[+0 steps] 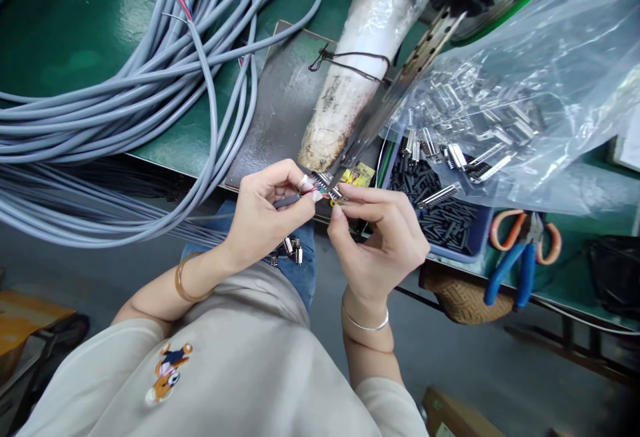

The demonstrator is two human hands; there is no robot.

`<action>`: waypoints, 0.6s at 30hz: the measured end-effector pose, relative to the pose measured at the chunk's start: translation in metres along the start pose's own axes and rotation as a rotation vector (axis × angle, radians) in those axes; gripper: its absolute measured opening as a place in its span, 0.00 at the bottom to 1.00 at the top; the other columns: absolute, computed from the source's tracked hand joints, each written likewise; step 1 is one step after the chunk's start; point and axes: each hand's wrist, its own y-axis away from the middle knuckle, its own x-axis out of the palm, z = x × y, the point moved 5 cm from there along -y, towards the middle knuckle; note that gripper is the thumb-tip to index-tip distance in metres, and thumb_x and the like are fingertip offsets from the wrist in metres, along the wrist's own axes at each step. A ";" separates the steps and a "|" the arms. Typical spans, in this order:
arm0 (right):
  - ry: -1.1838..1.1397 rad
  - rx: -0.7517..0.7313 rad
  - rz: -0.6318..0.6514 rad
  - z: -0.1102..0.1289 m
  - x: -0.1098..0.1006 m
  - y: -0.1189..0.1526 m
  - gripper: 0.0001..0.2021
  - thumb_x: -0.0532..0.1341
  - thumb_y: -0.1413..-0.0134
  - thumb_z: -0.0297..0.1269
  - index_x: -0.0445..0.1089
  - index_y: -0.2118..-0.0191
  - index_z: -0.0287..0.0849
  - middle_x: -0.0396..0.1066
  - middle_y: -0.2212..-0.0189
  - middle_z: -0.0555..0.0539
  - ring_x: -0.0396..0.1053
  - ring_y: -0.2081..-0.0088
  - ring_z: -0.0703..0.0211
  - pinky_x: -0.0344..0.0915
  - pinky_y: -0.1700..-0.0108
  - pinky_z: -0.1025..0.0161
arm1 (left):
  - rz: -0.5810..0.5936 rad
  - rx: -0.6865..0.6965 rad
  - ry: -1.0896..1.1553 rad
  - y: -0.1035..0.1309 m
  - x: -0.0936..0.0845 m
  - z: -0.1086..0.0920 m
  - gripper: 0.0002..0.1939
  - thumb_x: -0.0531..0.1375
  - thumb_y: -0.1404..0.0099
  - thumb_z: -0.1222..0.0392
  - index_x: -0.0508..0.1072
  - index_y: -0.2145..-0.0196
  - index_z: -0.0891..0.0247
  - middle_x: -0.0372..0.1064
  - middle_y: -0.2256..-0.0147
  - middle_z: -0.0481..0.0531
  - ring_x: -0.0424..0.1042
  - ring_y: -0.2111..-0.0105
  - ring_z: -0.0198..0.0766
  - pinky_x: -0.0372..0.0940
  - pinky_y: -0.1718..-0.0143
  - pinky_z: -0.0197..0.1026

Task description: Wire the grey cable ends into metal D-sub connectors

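My left hand [273, 207] is closed on the end of a grey cable [287, 201], whose thin coloured wires [320, 191] fan out past the thumb. Those wires meet a small metal multi-pin connector [334, 191]. My right hand [380, 230] pinches the connector's right end between thumb and fingers. Just above it, the narrow tip of a long metal arm [357, 147], like a soldering fixture, comes down close to the pins. Whether the tip touches them I cannot tell. Several finished-looking connectors [295, 250] hang over my lap.
A white plastic-wrapped pipe [350, 70] ends above the dark board [280, 97]. Looped grey cables [150, 103] cover the left. At right are a blue bin [480, 237] of black sleeves [440, 210], a clear bag [565, 90] of connectors, orange-handled scissors [505, 230] and blue-handled cutters [525, 270].
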 end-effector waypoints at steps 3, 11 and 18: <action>0.009 0.005 0.009 0.002 0.000 -0.002 0.09 0.69 0.46 0.24 0.73 0.65 0.45 0.81 0.61 0.49 0.79 0.60 0.58 0.77 0.57 0.57 | -0.012 0.047 -0.013 0.000 0.000 -0.003 0.07 0.67 0.44 0.68 0.72 0.74 0.64 0.71 0.74 0.46 0.71 0.73 0.28 0.68 0.71 0.28; -0.008 0.003 0.007 0.002 0.000 0.002 0.09 0.67 0.45 0.23 0.69 0.67 0.44 0.81 0.60 0.48 0.79 0.61 0.60 0.77 0.61 0.62 | 0.007 -0.031 -0.020 0.000 -0.001 0.002 0.07 0.67 0.45 0.68 0.71 0.74 0.64 0.71 0.74 0.46 0.71 0.72 0.29 0.68 0.70 0.30; 0.055 -0.056 -0.015 0.001 -0.002 0.007 0.10 0.69 0.46 0.23 0.70 0.65 0.44 0.82 0.61 0.49 0.80 0.61 0.61 0.76 0.59 0.63 | 0.037 -0.133 0.017 0.003 -0.002 0.007 0.08 0.69 0.47 0.68 0.72 0.74 0.65 0.72 0.73 0.47 0.71 0.73 0.28 0.68 0.69 0.29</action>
